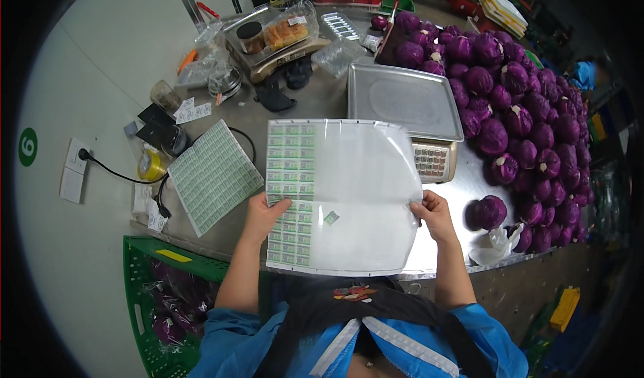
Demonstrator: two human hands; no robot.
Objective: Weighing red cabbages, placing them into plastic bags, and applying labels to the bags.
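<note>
Between my two hands is a large sticker sheet (362, 170), its left part covered with rows of small green-and-white labels and the rest bare backing. One loose-looking label (331, 218) sits alone on the bare part. My left hand (266, 213) pinches the sheet's left edge, thumb on top. On the right edge, my right hand (433, 211) grips it the same way. A second label sheet (215, 175), full of green labels, lies on the table to the left. Behind the held sheet stands a scale with a metal pan (406, 101) and a keypad (431, 161), partly hidden.
Many purple cabbages (516, 120) are heaped on the right; a single cabbage (488, 212) and a crumpled plastic bag (498, 246) lie nearer. A green crate (137, 291) with bagged cabbages stands lower left. Bread (285, 32), yellow tape (151, 165) and cables are on the table.
</note>
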